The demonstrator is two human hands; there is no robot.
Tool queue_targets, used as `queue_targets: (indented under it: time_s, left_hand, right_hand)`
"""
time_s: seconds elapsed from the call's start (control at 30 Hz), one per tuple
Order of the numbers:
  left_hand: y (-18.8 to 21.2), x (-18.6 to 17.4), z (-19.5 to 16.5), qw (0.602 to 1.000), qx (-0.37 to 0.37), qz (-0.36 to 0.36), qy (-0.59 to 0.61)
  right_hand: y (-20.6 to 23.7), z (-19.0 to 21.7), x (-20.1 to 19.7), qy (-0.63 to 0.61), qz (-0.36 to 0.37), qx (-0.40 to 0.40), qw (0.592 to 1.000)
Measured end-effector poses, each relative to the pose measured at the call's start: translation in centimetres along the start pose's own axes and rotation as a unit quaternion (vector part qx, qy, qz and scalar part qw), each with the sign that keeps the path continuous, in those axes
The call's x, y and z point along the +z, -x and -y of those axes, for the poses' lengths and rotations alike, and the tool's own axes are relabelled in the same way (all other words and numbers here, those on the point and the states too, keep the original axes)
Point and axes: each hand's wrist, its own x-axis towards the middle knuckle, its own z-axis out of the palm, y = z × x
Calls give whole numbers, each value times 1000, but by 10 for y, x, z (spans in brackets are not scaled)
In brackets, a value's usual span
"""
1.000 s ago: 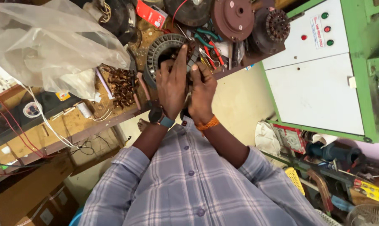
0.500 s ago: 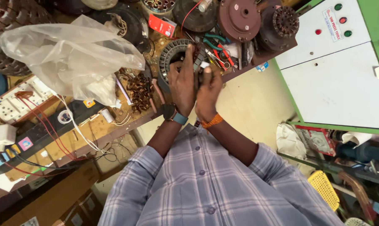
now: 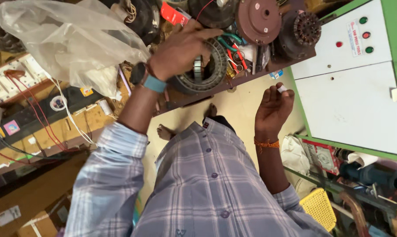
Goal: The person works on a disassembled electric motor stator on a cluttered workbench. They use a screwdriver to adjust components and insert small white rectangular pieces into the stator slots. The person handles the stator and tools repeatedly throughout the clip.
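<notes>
Left hand (image 3: pixel 185 48): upper centre of frame, fingers spread and curled over the top of the motor stator (image 3: pixel 202 70), gripping its ring.
Stator: dark laminated ring, lying at the near edge of the tabletop (image 3: pixel 251 74), just beside green-handled pliers (image 3: pixel 227 44).
Right hand (image 3: pixel 273 107): right of centre, off the tabletop, fingertips pinched on a small white piece (image 3: pixel 281 89); kind unclear.
Surroundings: clear plastic bag (image 3: pixel 71 39) upper left; rotor (image 3: pixel 306 28) upper right.
Risk: stator sits near the edge with one hand on it; a slip could drop it toward the bare feet (image 3: pixel 165 131) below.
Risk: the small piece could fall, lost on the floor.
</notes>
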Motion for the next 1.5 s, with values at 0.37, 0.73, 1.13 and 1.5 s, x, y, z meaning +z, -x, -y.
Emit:
queue_targets:
  time_s: [0.37,0.73,1.13,1.5]
  left_hand:
    - [38,52,-78,776,-373,-382,337]
    - [-2,93,-82,829,-439,-346,-28]
    - [-5,73,-90,854,-421,-304,-18]
    - [-10,93,-81,799,-445,-405,0]
  right_hand:
    - [-108,-19,7,117,163,91,976]
    - [-194,-64,34,47,354,191,914]
    - [-125,-94,85,343,590,-213,699]
    - [-110,-103,89,404,500,-275,715]
